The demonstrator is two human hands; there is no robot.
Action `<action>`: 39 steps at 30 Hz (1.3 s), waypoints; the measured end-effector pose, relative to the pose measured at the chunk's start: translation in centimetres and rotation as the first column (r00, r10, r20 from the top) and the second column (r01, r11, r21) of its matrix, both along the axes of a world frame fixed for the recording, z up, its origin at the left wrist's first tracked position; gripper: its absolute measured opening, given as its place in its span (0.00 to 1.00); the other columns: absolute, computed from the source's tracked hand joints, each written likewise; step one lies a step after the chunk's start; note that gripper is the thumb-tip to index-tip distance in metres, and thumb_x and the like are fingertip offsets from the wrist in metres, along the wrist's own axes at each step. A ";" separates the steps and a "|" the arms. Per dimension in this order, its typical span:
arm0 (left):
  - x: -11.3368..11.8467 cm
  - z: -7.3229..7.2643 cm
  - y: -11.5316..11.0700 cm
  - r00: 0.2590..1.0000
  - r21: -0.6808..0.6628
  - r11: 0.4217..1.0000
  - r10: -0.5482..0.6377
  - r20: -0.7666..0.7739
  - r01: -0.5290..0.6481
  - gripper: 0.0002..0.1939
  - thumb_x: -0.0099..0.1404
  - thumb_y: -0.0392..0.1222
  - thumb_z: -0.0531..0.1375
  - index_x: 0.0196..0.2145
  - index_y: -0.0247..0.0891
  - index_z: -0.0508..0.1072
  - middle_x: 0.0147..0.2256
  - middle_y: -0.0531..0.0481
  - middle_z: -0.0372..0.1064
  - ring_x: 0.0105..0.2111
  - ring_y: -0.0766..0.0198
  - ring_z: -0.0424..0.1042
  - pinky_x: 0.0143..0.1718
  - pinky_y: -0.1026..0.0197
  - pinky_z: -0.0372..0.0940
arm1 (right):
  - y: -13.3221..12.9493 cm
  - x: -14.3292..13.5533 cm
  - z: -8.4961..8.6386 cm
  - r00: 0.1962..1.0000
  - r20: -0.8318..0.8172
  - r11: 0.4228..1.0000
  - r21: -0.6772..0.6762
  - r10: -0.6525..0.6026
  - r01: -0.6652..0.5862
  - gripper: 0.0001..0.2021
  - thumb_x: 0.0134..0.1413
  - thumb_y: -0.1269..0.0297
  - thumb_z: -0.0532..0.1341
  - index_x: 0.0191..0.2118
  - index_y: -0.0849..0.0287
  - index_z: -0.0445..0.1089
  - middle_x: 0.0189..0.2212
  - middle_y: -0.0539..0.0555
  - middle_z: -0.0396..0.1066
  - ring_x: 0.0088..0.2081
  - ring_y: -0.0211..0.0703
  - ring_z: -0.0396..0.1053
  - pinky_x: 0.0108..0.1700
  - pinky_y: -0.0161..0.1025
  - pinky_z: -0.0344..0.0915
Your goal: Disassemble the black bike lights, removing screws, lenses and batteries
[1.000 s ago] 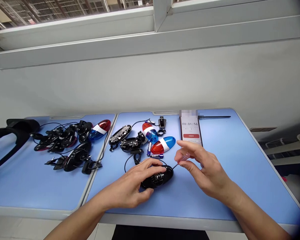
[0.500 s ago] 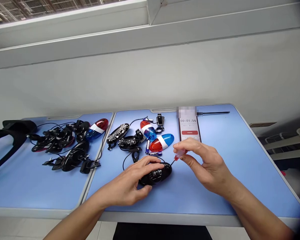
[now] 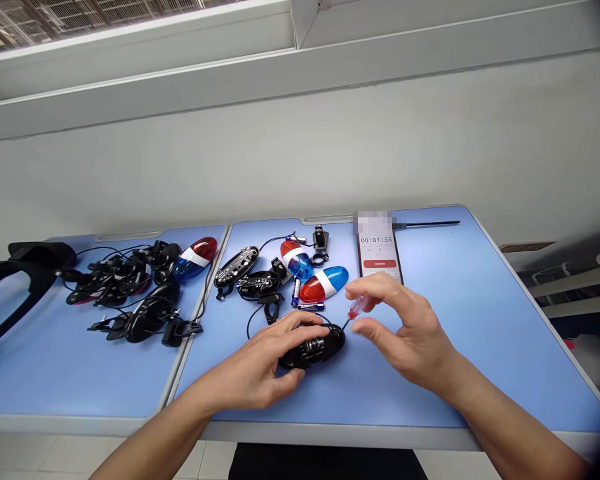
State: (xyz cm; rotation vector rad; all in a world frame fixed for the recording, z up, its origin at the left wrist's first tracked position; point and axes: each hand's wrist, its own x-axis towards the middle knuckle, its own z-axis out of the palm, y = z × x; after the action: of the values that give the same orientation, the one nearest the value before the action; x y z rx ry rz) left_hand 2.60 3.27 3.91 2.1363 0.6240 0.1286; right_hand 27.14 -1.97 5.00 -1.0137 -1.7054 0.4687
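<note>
My left hand [image 3: 265, 363] rests over a black oval housing [image 3: 325, 348], its fingers wrapped round the body and pressing it on the blue table. A small screwdriver with a clear red handle [image 3: 359, 306] leans with its thin shaft against the right end of the housing. Around the handle is my right hand [image 3: 410, 333], thumb apart from the handle and the index finger by its upper end. Just behind the housing lie batteries [image 3: 311, 307] and a red, white and blue cover [image 3: 324, 285].
A phone [image 3: 379, 250] showing a timer lies at the back, beside a long black rod [image 3: 433, 223]. Two opened black housings [image 3: 237, 265] and another coloured cover [image 3: 296, 259] are behind my left hand. Black cabled units [image 3: 153, 311] are heaped on the left table [image 3: 80, 380].
My right thumb has moved down, away from the screwdriver handle, and the gap between thumb and index finger is wider. My left hand has stayed on the housing.
</note>
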 end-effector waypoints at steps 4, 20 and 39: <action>0.0 0.0 0.0 1.000 -0.018 1.000 0.003 -0.006 -0.003 0.40 0.57 0.25 0.56 0.63 0.55 0.60 0.62 0.50 0.56 0.59 0.54 0.62 0.54 0.55 0.68 | 0.0 -0.2 -0.2 1.000 -0.015 1.000 -0.016 -0.023 0.023 0.16 0.62 0.76 0.60 0.51 0.51 0.69 0.37 0.50 0.74 0.35 0.38 0.71 0.37 0.38 0.73; 0.0 -0.2 0.0 1.000 0.010 1.000 0.013 -0.004 -0.013 0.39 0.57 0.25 0.57 0.63 0.53 0.61 0.63 0.48 0.57 0.59 0.52 0.63 0.58 0.50 0.65 | 0.0 -0.3 -0.3 0.996 -0.079 0.998 -0.057 -0.037 0.032 0.14 0.62 0.73 0.59 0.52 0.53 0.67 0.40 0.52 0.75 0.35 0.39 0.72 0.37 0.40 0.74; 0.0 0.0 0.0 1.000 -0.009 1.000 0.016 -0.018 -0.016 0.38 0.58 0.25 0.56 0.63 0.53 0.61 0.63 0.48 0.57 0.58 0.52 0.64 0.52 0.53 0.70 | 0.1 -0.4 -0.3 0.987 -0.132 0.992 -0.098 -0.097 0.084 0.16 0.63 0.74 0.57 0.54 0.51 0.69 0.39 0.52 0.75 0.38 0.41 0.74 0.39 0.42 0.75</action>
State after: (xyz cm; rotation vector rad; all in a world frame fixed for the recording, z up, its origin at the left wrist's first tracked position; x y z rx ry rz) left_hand 2.61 3.24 3.88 2.1258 0.6506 0.1150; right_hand 26.75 -1.86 4.74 -1.0961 -1.5210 0.5491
